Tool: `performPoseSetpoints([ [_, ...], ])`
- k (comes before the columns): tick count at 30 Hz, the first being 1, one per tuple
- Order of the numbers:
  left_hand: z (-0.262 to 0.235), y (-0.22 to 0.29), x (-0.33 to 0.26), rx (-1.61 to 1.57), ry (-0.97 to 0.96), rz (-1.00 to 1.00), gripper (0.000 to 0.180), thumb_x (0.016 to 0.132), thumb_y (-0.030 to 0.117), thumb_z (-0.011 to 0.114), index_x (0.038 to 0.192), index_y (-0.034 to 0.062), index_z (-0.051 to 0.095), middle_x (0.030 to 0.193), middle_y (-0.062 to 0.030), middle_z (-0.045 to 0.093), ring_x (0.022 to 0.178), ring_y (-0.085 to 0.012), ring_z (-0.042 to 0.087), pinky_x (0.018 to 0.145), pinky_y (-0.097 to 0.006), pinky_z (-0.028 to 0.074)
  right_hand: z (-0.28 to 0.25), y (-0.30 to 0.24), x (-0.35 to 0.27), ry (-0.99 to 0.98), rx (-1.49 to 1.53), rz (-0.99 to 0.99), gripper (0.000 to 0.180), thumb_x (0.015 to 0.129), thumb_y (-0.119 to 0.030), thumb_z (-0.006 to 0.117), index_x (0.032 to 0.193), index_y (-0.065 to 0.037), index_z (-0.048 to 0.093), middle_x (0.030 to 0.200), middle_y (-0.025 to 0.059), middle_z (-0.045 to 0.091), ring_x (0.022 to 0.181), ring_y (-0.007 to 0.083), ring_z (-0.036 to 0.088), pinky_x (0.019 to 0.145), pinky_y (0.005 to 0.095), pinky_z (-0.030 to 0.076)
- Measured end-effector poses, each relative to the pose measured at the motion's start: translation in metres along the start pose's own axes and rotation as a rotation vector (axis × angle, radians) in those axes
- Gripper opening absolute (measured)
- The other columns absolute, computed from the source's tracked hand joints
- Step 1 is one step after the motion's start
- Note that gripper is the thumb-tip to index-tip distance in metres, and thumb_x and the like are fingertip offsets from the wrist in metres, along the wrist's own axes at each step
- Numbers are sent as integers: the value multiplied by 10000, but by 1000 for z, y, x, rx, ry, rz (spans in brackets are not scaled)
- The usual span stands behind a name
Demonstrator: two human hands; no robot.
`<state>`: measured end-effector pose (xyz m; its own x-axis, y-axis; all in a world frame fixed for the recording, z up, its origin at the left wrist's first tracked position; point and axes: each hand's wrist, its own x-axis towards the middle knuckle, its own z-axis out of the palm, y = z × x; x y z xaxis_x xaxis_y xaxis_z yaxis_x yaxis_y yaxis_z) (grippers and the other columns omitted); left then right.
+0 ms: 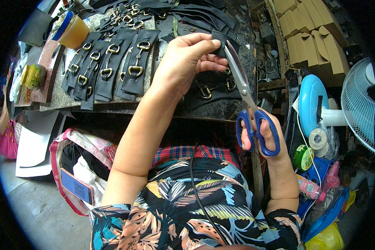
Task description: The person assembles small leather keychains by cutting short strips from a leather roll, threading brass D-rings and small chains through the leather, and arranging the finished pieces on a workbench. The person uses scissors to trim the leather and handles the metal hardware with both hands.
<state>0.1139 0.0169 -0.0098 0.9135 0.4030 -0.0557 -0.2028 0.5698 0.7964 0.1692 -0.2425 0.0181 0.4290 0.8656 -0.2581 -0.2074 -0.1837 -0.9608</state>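
The left hand (181, 62) is raised above the desk (249, 49), its forearm slanting up and to the right from the lower edge. The right hand (268, 132) is lower and nearer the body, just beyond the desk's near edge.

A row of flat black straps with gold-coloured metal fittings (131, 83) lies on the desk to the left of the left hand; one flat black strap with similar fittings (225, 92) lies below it, partly screened by the scissors. Brown cardboard boxes (310, 41) and a blue-and-white fan (360, 98) stand to the right.

The left hand pinches a small flat black piece (218, 36) between thumb and forefinger, remaining fingers loosely spread. The right hand is closed on long steel scissors with blue handles (245, 90), digits through the loops. The blade tips overlap the piece in view; contact cannot be determined.
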Motion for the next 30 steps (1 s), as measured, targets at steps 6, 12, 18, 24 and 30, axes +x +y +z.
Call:
performPoseSetpoints([
  [6,1,-2,1,2,-1,18,120,1001,123,687,1049,12,687,907,-91,738,786,-181,750,707,-303,657,23,11,1,68,77,-11,742,948,-704,596,1093,24,588,675,70,623,586,129,598,574,232,453],
  [12,4,-5,-1,20,33,65,123,1002,132,691,1050,19,698,892,-66,731,751,-148,725,694,-271,635,40,17,4,54,162,-28,658,1000,-634,580,1129,12,570,755,84,629,680,123,609,648,232,461],
  [18,5,-7,-1,50,66,130,153,988,136,707,1047,-5,696,925,-95,750,772,-161,742,699,-277,638,48,18,6,75,148,-35,623,1008,-618,574,1129,-7,564,731,73,623,653,118,605,615,228,451],
  [24,9,-6,-4,104,110,193,171,973,122,724,1069,-19,709,931,-92,755,779,-150,741,699,-268,628,68,27,10,93,295,-36,619,1018,-627,542,1115,-16,558,717,74,622,645,126,600,621,235,454],
  [30,12,-6,-5,104,109,234,154,964,142,747,1053,20,720,910,-59,735,793,-140,720,720,-256,590,74,30,12,80,441,-39,618,1020,-620,544,1096,-7,571,682,75,607,620,143,597,617,257,470],
])
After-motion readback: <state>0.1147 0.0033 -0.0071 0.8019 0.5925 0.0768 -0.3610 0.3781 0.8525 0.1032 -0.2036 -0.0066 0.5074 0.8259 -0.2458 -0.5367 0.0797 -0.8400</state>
